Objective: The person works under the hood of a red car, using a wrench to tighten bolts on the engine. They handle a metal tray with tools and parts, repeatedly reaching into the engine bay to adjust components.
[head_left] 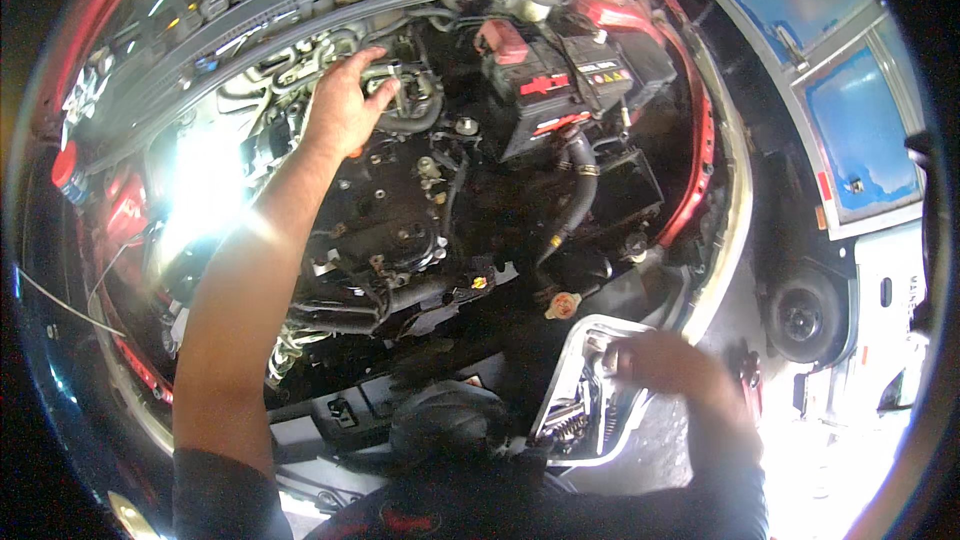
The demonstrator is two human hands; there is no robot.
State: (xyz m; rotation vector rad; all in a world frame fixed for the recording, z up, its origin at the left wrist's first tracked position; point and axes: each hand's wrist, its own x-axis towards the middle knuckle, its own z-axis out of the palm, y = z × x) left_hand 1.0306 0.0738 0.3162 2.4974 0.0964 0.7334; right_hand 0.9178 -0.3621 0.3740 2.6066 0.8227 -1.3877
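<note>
My left hand point(345, 105) reaches over the engine to its far left side, thumb and forefinger spread apart. No object shows in it, and its fingertips are close to a curved black hose point(425, 118) and some metal fittings. My right hand point(665, 364) is lower right, over a pale metal tray point(640, 418) of tools. Motion blurs its fingers, so I cannot see whether they hold anything. Inside the tray lie sockets and metal tools point(570, 424). Between my arms sits the dark engine cover point(375, 195).
A black car battery point(548, 90) with a red terminal cover point(503, 41) stands at the back right. In front of it runs a ribbed hose point(580, 190), near a light-coloured cap point(563, 305). A bright lamp point(205, 185) glares at left. A blue-panelled cabinet point(865, 155) stands beyond the right fender.
</note>
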